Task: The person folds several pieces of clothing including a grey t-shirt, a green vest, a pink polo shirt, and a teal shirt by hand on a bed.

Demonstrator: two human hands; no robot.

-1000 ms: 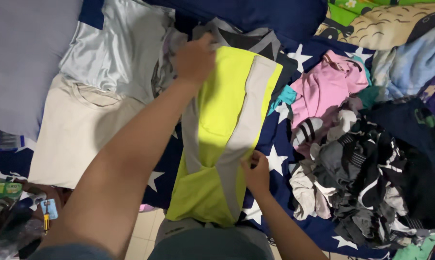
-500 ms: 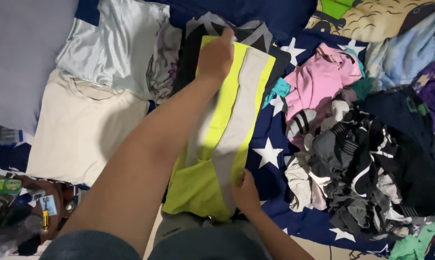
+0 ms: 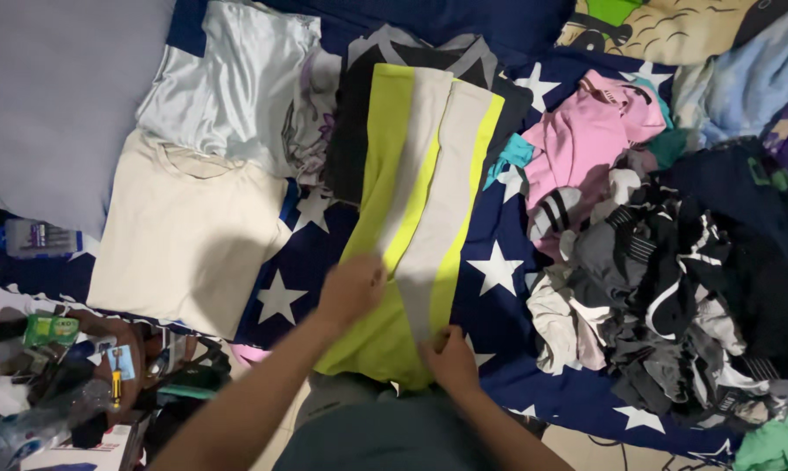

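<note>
Both hands press on the near end of a folded neon-yellow garment with grey bands [image 3: 420, 209]: the left hand [image 3: 350, 290] lies flat on its left half, the right hand [image 3: 452, 359] pinches its bottom edge, the two near but apart. Under everything spreads a navy star-print sheet [image 3: 499, 288]. Right of the hands lies a heap of dark clothes [image 3: 673, 296]; left, a beige shirt [image 3: 185, 235]; beyond it, a pale silver shirt [image 3: 228, 87].
</note>
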